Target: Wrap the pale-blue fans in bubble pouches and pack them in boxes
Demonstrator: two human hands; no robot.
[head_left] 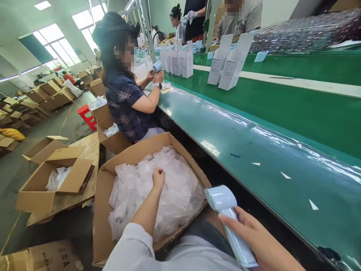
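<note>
My right hand [251,235] grips the handle of a light-blue handheld device [221,197] shaped like a small hair dryer, with a thick rounded head and a glossy surface. It is held tilted, between the carton and the bench edge. My left hand [158,177] reaches over a pile of clear plastic bubble bags [172,195] in an open carton [102,210]. Its fingers are curled together. Whether a bag is pinched in them is hidden.
A green-topped bench [225,131] runs along the right, with small white triangular scraps on it. Open white boxes [232,69] stand on the green belt [296,113]. A co-worker [126,90] sits ahead, holding a similar blue device [157,66]. More cartons [56,184] lie at left.
</note>
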